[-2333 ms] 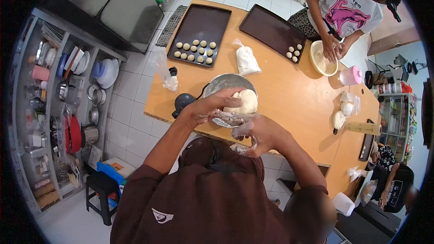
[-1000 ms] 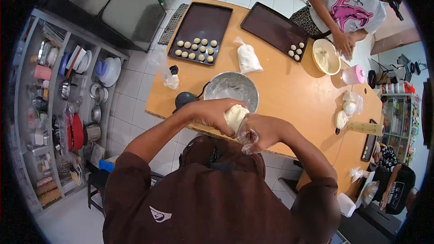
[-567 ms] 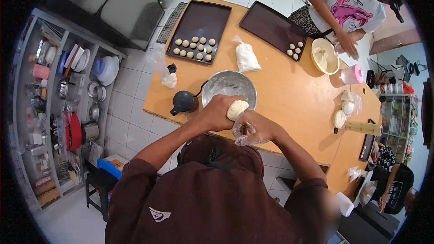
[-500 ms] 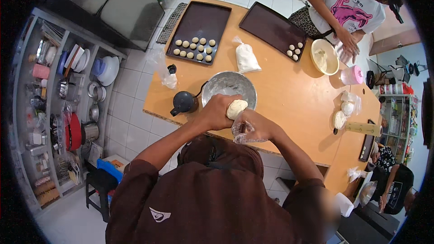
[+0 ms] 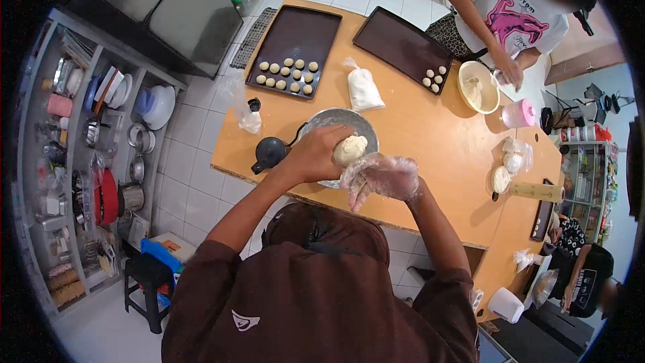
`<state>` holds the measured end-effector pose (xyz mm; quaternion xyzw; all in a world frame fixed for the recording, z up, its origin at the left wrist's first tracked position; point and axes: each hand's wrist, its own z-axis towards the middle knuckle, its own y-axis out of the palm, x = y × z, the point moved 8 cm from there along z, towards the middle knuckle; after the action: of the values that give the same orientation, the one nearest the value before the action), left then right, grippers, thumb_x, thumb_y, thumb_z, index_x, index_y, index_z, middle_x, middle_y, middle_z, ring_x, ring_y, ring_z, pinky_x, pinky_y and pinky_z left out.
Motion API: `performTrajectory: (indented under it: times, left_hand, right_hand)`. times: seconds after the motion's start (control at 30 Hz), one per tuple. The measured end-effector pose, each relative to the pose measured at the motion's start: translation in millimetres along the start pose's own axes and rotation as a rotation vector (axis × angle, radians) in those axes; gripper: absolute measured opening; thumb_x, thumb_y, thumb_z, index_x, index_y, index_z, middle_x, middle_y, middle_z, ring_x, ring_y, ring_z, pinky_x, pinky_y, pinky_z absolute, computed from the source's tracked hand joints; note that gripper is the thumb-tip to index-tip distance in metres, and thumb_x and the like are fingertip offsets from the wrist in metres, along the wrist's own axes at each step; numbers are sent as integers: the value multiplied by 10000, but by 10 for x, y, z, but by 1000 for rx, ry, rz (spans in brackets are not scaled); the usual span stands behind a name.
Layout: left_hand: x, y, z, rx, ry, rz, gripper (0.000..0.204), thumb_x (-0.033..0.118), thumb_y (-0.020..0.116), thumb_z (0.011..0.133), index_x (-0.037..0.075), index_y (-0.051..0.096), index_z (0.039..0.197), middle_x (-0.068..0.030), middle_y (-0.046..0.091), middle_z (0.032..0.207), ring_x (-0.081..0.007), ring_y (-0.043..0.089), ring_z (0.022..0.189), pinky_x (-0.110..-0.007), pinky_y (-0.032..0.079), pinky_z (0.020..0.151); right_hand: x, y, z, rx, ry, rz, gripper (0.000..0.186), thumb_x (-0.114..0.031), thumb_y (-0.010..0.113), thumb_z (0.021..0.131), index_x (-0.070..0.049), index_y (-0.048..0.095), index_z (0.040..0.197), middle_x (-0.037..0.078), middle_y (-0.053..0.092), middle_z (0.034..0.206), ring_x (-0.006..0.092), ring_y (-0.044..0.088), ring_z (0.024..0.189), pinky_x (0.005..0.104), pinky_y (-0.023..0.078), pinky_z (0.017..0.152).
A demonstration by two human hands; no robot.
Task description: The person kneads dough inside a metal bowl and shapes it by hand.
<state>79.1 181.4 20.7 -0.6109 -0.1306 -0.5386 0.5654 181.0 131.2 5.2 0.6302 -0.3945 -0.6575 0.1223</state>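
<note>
My left hand (image 5: 318,153) is closed round a lump of pale dough (image 5: 351,150), which bulges out between thumb and fingers. Just to its right, my right hand (image 5: 384,177) is turned palm up with its fingers stretched out. A whitish film covers that palm, and nothing rests on it. Both hands are over the near side of a metal mixing bowl (image 5: 368,125), whose inside is partly hidden by them. Beyond the bowl, a dark baking tray (image 5: 295,35) carries several small round dough balls (image 5: 295,74) at its near end.
A bag of white powder (image 5: 364,89) lies behind the bowl. On its left stands a dark lidded mug (image 5: 270,153). Farther right are a second tray (image 5: 400,44), a yellowish bowl (image 5: 494,97) and a pink-lidded jar (image 5: 519,113). A person (image 5: 510,20) works at the far right corner.
My right hand has turned from curled beside the dough to palm up with stretched fingers. The dough lump now bulges up from my left fist.
</note>
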Motion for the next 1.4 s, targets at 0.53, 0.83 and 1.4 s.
performTrajectory:
  times: [0.53, 0.83, 1.4]
  left_hand:
    - [-276, -64, -268, 183, -199, -351, 687, 224, 858, 662, 10, 510, 1215, -145, 598, 1123, -216, 589, 1070, -352, 487, 910]
    - [-410, 44, -527, 734, -222, -498, 559, 45, 738, 749, -21, 435, 1214, -116, 529, 1120, -193, 558, 1028, -336, 473, 921]
    - [-281, 532, -208, 496, -543, -1850, 664, 622, 430, 940, 66, 521, 1292, -96, 590, 1247, -229, 588, 1113, -400, 460, 996]
  right_hand:
    - [-42, -19, -8, 60, -188, 628, 1224, -949, 246, 707, -63, 125, 1543, 242, 290, 1507, 506, 634, 936, 527, 608, 686]
    - [8, -69, 24, 353, -346, 457, 1021, -900, 162, 780, -260, 34, 1565, 193, 164, 1578, 461, 627, 1015, 509, 592, 749]
    - [-174, 240, 178, 715, -189, -1658, 799, -618, 638, 789, -206, 449, 1447, 233, 190, 1579, 504, 101, 1446, 684, -7, 1118]
